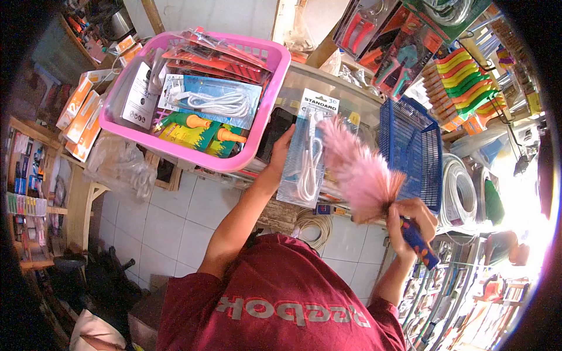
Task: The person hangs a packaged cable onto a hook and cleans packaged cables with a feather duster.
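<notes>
Right hand point(414, 225), right of centre, closed round handle of pink duster point(366, 175); its feathers, blurred, reach up-left to right edge of cable pack point(310, 149) at frame centre. Left hand point(283, 146) grips pack's left edge, some fingers hidden. Black phone point(277, 127) just beside left hand. Pink basket point(181, 158), upper left, holds another cable pack on top. Blue basket point(410, 146) at right, beyond duster.

"What do we see on the left?"
"We see orange and white boxes point(85, 120)."
"And on our right?"
"A round white coil point(452, 177), near red, yellow and green things point(465, 82)."
</notes>
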Motion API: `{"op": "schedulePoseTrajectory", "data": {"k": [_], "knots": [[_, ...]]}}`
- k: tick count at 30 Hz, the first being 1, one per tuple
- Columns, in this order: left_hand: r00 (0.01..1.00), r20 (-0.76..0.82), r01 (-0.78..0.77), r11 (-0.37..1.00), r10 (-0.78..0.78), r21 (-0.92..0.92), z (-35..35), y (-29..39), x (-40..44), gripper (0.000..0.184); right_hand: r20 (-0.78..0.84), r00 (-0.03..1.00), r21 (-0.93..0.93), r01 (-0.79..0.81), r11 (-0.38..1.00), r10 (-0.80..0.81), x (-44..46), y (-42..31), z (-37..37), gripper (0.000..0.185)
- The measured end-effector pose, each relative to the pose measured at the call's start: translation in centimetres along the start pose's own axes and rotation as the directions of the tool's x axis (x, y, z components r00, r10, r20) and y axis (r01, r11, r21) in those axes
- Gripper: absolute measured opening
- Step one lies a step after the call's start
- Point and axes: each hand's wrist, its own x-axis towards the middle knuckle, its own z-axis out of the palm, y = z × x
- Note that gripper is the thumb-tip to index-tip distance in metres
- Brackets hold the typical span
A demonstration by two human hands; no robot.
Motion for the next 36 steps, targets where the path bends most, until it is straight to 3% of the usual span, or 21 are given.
{"op": "schedulePoseTrajectory", "data": {"k": [2, 5, 8, 14, 17, 21, 23, 29, 36], "knots": [[0.999, 0.030, -0.041, 0.999, 0.042, -0.030, -1.4, -0.2, 0.2, 0.047, 0.054, 0.992, 0.040, 0.108, 0.993, -0.110, 0.2, -1.0, -0.5, 0.008], [0.975, -0.160, -0.130, 0.981, 0.153, 0.144, 0.1, -0.5, -0.1, 0.045, 0.095, 0.964, 0.013, 0.249, 0.968, -0.249, 0.4, -2.2, -0.7, 0.010], [0.946, -0.262, -0.143, 0.969, 0.194, 0.201, 1.3, -0.4, 0.1, 0.043, 0.132, 0.940, 0.020, 0.314, 0.949, -0.314, 0.3, -3.1, -0.6, 0.011], [0.946, -0.273, -0.148, 0.982, 0.176, 0.118, 0.5, 0.0, 0.0, 0.043, 0.099, 0.889, -0.004, 0.450, 0.893, -0.447, 1.0, -1.6, 0.2, 0.009], [0.963, -0.251, -0.094, 0.995, 0.098, 0.026, -1.9, 0.3, 0.3, 0.046, 0.075, 0.893, -0.053, 0.447, 0.893, -0.443, 1.6, -0.9, 0.9, 0.008], [0.999, 0.040, 0.005, 0.987, 0.001, -0.161, 0.7, 0.4, -0.4, 0.052, -0.034, 0.894, -0.124, 0.440, 0.889, -0.447, 1.5, 0.8, 2.0, 0.011], [0.997, 0.080, 0.033, 0.977, -0.016, -0.212, 0.9, 0.2, -0.5, 0.055, -0.032, 0.881, -0.116, 0.465, 0.878, -0.471, 1.6, 1.3, 2.2, 0.011], [0.998, 0.019, 0.059, 0.980, -0.057, -0.191, 2.3, -0.3, -0.5, 0.064, -0.076, 0.893, -0.155, 0.429, 0.890, -0.444, 1.3, 2.3, 2.8, 0.007], [1.000, -0.009, -0.001, 0.998, 0.001, -0.067, 0.2, -0.1, -0.2, 0.056, -0.094, 0.913, -0.077, 0.391, 0.917, -0.397, 0.9, 2.6, 3.0, 0.012]]}}
